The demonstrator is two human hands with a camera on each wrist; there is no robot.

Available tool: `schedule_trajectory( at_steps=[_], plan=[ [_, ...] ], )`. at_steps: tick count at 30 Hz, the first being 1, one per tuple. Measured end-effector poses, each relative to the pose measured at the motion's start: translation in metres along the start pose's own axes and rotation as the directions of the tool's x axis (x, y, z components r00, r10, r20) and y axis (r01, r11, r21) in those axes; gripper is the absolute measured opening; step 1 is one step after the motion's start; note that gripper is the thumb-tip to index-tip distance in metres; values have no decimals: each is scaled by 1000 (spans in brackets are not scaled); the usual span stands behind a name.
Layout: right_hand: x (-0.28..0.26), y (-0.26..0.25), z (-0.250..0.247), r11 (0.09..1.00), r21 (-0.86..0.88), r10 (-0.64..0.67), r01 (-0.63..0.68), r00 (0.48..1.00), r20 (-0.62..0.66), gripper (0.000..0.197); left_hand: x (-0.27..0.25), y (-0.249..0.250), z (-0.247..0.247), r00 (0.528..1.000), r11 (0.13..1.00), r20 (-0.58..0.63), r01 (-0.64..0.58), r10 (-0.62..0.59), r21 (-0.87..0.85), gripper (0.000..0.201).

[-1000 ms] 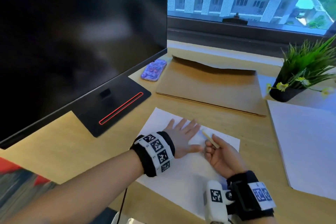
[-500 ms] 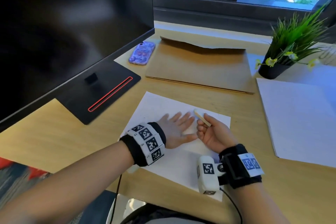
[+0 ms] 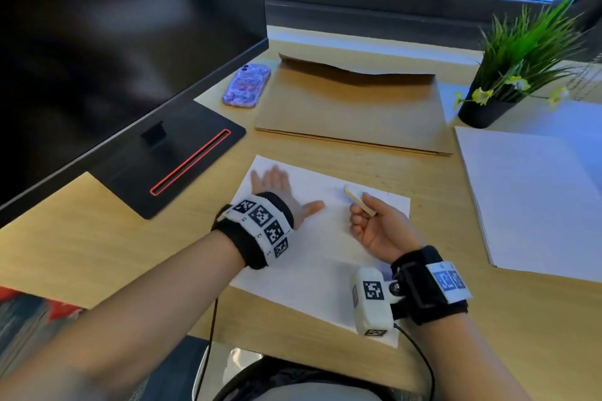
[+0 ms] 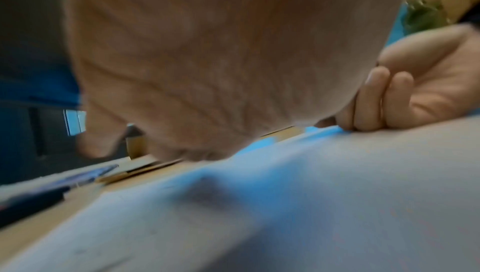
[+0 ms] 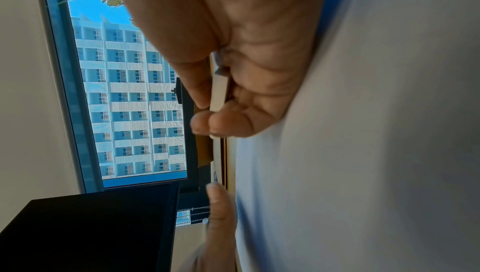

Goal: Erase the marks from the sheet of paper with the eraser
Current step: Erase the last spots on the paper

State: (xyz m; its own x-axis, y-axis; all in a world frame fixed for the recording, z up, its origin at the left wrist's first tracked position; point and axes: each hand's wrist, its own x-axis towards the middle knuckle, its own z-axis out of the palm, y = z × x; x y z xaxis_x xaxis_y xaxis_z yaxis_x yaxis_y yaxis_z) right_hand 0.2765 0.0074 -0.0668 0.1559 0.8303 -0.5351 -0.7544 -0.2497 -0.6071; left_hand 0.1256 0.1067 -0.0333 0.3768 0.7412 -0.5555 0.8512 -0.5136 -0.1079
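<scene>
A white sheet of paper (image 3: 322, 257) lies on the wooden desk in front of me. My left hand (image 3: 277, 187) lies flat on its upper left part, fingers spread and blurred by motion, thumb pointing right. My right hand (image 3: 368, 221) rests on the sheet's right side and pinches a slim cream eraser (image 3: 358, 199) between thumb and fingers, its far end near the paper. In the right wrist view the eraser (image 5: 218, 91) shows edge-on in the right hand's grip. In the left wrist view the paper (image 4: 337, 194) and the curled right hand (image 4: 405, 91) show. No marks are readable on the sheet.
A black monitor (image 3: 114, 42) on its stand (image 3: 169, 166) fills the left. A purple phone (image 3: 246, 85) and a brown envelope (image 3: 351, 107) lie behind the sheet. A potted plant (image 3: 518, 75) and a white pad (image 3: 534, 198) stand at the right.
My left hand slid to the left and up across the sheet, away from the right hand. The right hand still holds the eraser at about the same spot. The head view tilted down.
</scene>
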Motion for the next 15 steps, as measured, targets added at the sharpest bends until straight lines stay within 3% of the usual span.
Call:
schedule_trajectory(
  at_steps=[1,2,5,6,8,10,12,13,15],
  plan=[
    [0,0,0,1000,-2,-1,1,1000,-1,19,1,-3,-4,999,999,-8,38,-38,10,94],
    [0,0,0,1000,-5,-2,2,1000,1,19,2,-4,-6,1000,1000,-13,-1,1,7,91],
    [-1,-1,1,1000,-13,-3,3,1000,8,20,0,6,-9,946,943,4,-324,325,-73,73],
    [-1,-1,1,1000,-19,-2,3,1000,10,20,-1,9,-8,924,921,14,-379,382,-92,70],
    [-2,-1,2,1000,-21,-1,1,1000,7,21,4,7,-2,943,941,20,-330,332,-79,72],
    [-2,-1,2,1000,-15,2,-2,1000,3,20,6,-1,-3,998,998,14,-65,65,-4,86],
    [-2,-1,2,1000,-5,5,-5,1000,4,19,5,-6,-11,989,987,-5,147,-147,58,101],
    [-3,-1,1,1000,-3,5,-5,1000,5,19,4,-6,-13,989,987,-31,147,-145,65,101],
    [-3,-1,2,1000,-4,1,-1,1000,4,18,3,0,-13,995,997,-66,-80,80,6,88]
  ],
)
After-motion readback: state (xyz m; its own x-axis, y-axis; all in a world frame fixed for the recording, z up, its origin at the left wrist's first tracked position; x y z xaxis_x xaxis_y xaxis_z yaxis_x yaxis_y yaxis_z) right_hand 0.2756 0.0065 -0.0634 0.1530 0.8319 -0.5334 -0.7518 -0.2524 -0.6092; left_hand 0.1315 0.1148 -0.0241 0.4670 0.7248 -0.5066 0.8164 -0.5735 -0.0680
